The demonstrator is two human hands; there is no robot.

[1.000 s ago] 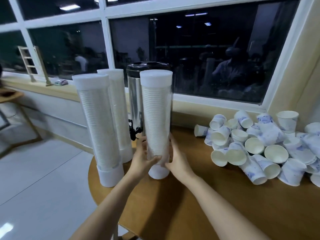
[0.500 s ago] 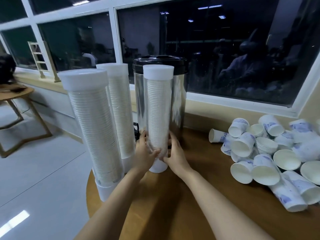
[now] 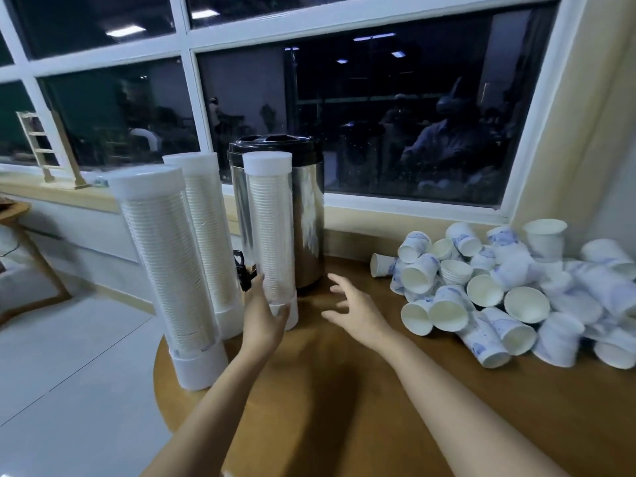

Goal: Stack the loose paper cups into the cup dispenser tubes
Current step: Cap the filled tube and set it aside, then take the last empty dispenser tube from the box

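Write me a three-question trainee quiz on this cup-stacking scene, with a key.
1. How many dispenser tubes stand on the table?
2. True or false: the right hand grips a tube.
3. The loose cups lie: A) left of the tubes; B) right of the urn; C) on the floor.
Key: 1 three; 2 false, it is open and touches none; 3 B.

The wooden worktop [image 3: 327, 407] is showing a smooth, soft shine, the dispenser tubes [image 3: 272, 235] are looking like clear glossy plastic with matt white caps [image 3: 266, 162], the urn [image 3: 309, 228] is gleaming as polished metal under a black plastic lid [image 3: 275, 146], and the loose cups [image 3: 485, 290] are looking like matt paper.
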